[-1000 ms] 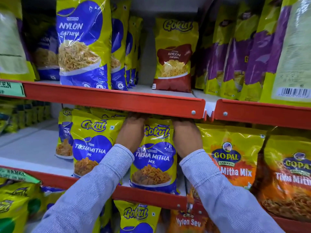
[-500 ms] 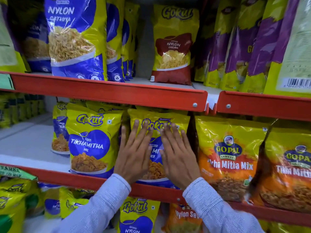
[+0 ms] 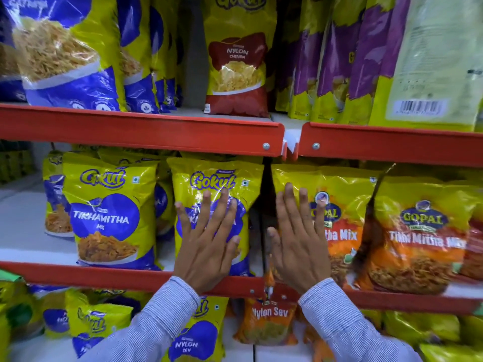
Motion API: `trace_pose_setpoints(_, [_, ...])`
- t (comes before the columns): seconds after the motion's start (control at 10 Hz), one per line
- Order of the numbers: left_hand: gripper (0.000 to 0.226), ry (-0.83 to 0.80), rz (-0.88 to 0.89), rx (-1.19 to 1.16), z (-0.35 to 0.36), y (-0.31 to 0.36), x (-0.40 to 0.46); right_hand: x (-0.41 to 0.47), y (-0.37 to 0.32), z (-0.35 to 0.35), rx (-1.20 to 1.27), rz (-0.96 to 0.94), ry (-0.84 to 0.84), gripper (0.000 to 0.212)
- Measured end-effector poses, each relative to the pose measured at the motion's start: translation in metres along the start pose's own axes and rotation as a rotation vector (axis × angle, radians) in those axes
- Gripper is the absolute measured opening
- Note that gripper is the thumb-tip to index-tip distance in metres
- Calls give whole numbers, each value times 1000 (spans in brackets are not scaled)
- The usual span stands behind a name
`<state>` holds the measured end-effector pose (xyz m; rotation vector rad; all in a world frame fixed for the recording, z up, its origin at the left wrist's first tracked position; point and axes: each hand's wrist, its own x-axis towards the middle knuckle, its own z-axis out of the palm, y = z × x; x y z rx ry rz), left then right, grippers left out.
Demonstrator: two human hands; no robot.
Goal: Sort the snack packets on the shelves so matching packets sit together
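On the middle shelf, my left hand [image 3: 209, 239] lies flat with fingers spread on the front of a yellow and blue Gokul Tikha Mitha Mix packet [image 3: 217, 178]. My right hand [image 3: 298, 239] lies flat, fingers apart, on a yellow and orange Gopal Tikha Mitha Mix packet [image 3: 345, 194] just to its right. Neither hand grips anything. A second Gokul Tikha Mitha packet [image 3: 107, 212] stands to the left, with more behind it. Another Gopal packet [image 3: 418, 236] stands further right.
The top shelf holds blue Nylon Gathiya packets [image 3: 65, 53], one red Nylon Chevda packet [image 3: 236, 64] and purple and yellow packets [image 3: 337, 61]. Red shelf rails [image 3: 141, 129] run across. Below are Gokul Nylon Sev [image 3: 193, 340] and orange Nylon Sev [image 3: 269, 320] packets.
Both hands came out from behind the Gokul packet and pressed flat on its front. Then my right hand slid right onto the Gopal packet.
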<state>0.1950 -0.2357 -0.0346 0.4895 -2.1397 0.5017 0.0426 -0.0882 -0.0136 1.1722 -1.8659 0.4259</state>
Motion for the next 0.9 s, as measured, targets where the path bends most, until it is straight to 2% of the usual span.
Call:
trace_pose_setpoints(0.1, [71, -33, 18, -23, 0, 29, 9, 0, 14, 1, -32, 21, -85, 67])
trace_pose_setpoints(0.2, [72, -47, 28, -42, 1, 52, 21, 2, 24, 0, 10, 22, -67, 70])
trace_pose_setpoints(0.3, [71, -39, 43, -91, 1, 76, 32, -9, 53, -4, 30, 103, 0, 69])
trace_pose_setpoints(0.6, [71, -130, 69, -28, 11, 144, 54, -51, 152, -7, 53, 222, -19, 66])
trace_pose_setpoints(0.7, [74, -173, 55, 28, 14, 154, 55, -69, 183, -4, 48, 317, -99, 68])
trace_pose_setpoints(0.8, [74, -204, 30, 57, 6, 163, 59, -70, 194, -14, 82, 313, -173, 71])
trace_pose_setpoints(0.9, [72, -48, 33, -5, -7, 172, 61, -64, 196, -33, 117, 298, -63, 73])
